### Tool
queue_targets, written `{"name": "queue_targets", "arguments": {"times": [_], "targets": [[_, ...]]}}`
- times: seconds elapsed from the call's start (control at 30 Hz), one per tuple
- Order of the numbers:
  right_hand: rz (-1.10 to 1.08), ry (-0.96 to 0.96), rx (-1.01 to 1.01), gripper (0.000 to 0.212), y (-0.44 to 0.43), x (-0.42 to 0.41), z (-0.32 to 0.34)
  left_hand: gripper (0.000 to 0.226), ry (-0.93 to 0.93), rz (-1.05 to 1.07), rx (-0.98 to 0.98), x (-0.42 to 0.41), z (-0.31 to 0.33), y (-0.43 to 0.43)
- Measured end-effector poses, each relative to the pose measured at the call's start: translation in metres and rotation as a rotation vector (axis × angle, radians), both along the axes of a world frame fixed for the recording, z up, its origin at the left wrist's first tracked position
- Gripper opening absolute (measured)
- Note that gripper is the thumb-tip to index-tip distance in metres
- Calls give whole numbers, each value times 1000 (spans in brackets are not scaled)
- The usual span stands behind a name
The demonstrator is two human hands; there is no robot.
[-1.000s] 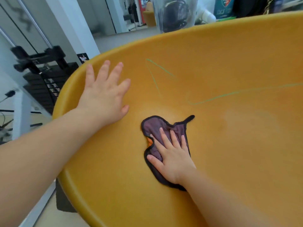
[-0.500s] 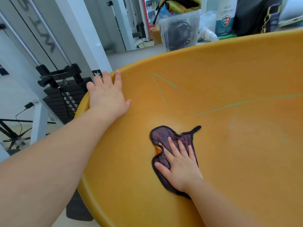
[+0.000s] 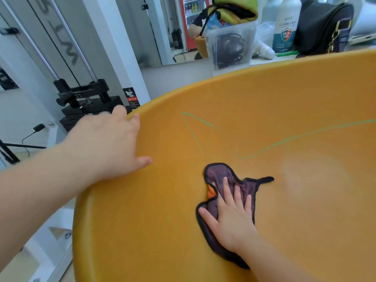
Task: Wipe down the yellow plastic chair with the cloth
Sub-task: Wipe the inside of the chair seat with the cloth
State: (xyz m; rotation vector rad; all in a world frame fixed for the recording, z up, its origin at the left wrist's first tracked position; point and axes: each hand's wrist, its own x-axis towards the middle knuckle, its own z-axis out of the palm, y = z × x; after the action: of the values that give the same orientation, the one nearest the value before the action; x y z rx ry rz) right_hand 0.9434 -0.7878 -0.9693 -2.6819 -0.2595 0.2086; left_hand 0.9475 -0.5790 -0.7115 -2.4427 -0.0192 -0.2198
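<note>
Gym gear (image 3: 85, 102) stands left behind the chair (image 3: 162, 231). My left hand (image 3: 105, 147) hooks its rim; slipping there would let it rock. My right hand (image 3: 234, 218) presses flat, fingers straight, on the cloth (image 3: 217, 176) mid-seat; bunched, it may miss the green marks (image 3: 284, 141). A clear tub (image 3: 230, 47) behind holds what looks like black cable.
</note>
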Motion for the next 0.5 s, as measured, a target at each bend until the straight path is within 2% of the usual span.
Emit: {"name": "queue_targets", "arguments": {"times": [0.07, 0.13, 0.23, 0.4, 0.5], "targets": [[-1, -66, 25, 92, 14, 10, 2, 84, -66, -89, 61, 15, 20, 2], [16, -139, 74, 83, 24, 17, 2, 83, -117, -193, 72, 35, 27, 1], [42, -220, 132, 83, 30, 29, 0, 88, -13, -319, -5, 60, 11, -9], [42, -353, 158, 86, 33, 61, -1, 93, 145, -256, 17, 68, -20, -3], [-54, -473, 122, 86, 28, 98, 0, 87, 190, -228, 22, 62, -24, -2]]}}
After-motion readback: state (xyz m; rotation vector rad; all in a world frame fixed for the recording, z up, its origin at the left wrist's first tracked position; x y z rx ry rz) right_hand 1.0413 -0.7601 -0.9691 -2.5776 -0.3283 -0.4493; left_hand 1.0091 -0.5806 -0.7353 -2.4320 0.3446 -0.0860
